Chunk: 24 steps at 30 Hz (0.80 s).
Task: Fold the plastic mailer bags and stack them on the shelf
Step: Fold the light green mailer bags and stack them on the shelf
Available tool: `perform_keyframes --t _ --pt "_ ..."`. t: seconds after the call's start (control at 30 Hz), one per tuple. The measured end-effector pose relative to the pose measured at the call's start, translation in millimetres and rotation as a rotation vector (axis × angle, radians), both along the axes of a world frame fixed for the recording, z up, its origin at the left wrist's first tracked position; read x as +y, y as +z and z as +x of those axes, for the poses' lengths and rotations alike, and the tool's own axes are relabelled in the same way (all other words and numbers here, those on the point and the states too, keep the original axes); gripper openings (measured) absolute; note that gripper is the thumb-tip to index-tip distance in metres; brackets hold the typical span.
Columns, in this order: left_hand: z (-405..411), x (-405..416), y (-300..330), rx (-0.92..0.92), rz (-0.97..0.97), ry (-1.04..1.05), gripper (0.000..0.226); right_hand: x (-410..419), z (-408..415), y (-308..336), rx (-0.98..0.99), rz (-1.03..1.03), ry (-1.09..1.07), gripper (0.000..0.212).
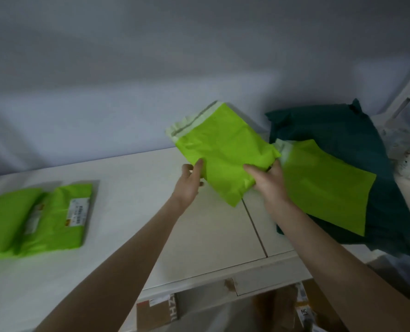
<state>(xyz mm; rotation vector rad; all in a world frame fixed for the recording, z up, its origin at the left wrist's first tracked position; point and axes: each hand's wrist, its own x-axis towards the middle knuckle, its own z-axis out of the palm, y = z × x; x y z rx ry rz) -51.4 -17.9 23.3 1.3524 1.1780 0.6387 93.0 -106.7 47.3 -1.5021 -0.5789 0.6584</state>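
A lime-green mailer bag (pixel 225 152) hangs in the air above the white shelf top (pixel 132 212), tilted so that its pale adhesive flap (pixel 189 123) points up and away toward the grey wall (pixel 151 68). From my remote seat I see both of the person's hands on its lower end. The left hand (pixel 191 178) holds the bag's left edge, thumb on the near face and the other fingers hidden behind the plastic. The right hand (pixel 268 180) grips the lower right corner, fingers curled round the edge and the thumb laid across the front.

Just beside the right hand, a second lime-green bag (pixel 326 188) lies flat on a heap of dark green bags (pixel 338 133) at the right end of the shelf top. Well apart, at the far left, two folded lime-green bags (pixel 43 216) lie side by side and overlapping, the right one showing a printed shipping label (pixel 78 212).

A seam (pixel 256 231) runs across the shelf top under the held bag. Below the front edge, cardboard boxes (pixel 157 312) with labels stand in shadow. A white frame (pixel 409 97) rises at the upper right, with pale crumpled packaging (pixel 407 161) beneath it; the picture is blurred there.
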Motion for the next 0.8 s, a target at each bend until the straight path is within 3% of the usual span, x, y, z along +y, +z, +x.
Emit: perform_keyframes --t 0.07,0.1,0.17,0.23,0.33,0.4,0.5,0.57,0.7,0.8 --pt "-14.9 0.5 3.8 -0.235 -0.149 0.001 0.029 13.2 -20.5 -9.6 0.023 -0.020 0.075 0.071" --pt "-21.7 1.8 4.5 -0.289 -0.145 0.053 0.026 16.7 -32.5 -8.5 0.055 -0.030 0.129 0.062" --pt "-40.7 8.4 4.9 -0.333 -0.113 0.171 0.023 25.4 -52.4 -7.9 0.090 -0.095 0.223 0.037" --pt "-62.0 16.4 0.3 -0.308 -0.083 0.212 0.023 35.1 -62.7 -12.7 0.127 -0.154 0.212 0.025" --pt "-94.8 25.4 -8.9 -0.193 -0.043 0.202 0.027 46.6 -69.3 -16.3 0.197 -0.191 0.128 0.024" --pt "-113.5 27.0 -15.3 -0.131 -0.042 0.177 0.034 52.8 -76.1 -24.1 0.134 -0.279 0.157 0.026" --pt "-131.2 25.2 -24.9 -0.031 -0.057 0.125 0.045 59.2 -90.3 -41.2 -0.150 -0.367 0.271 0.024" --pt "-139.8 26.2 -35.8 0.131 0.010 0.119 0.051 61.5 -99.2 -55.5 -0.276 -0.433 0.351 0.016" --pt "-152.4 27.4 -49.6 0.414 0.242 0.123 0.062 58.3 -111.4 -74.1 -0.482 -0.517 0.413 0.029" --pt "-156.2 26.1 -55.2 0.633 0.456 0.135 0.057 55.6 -118.0 -73.3 -0.728 -0.564 0.379 0.039"
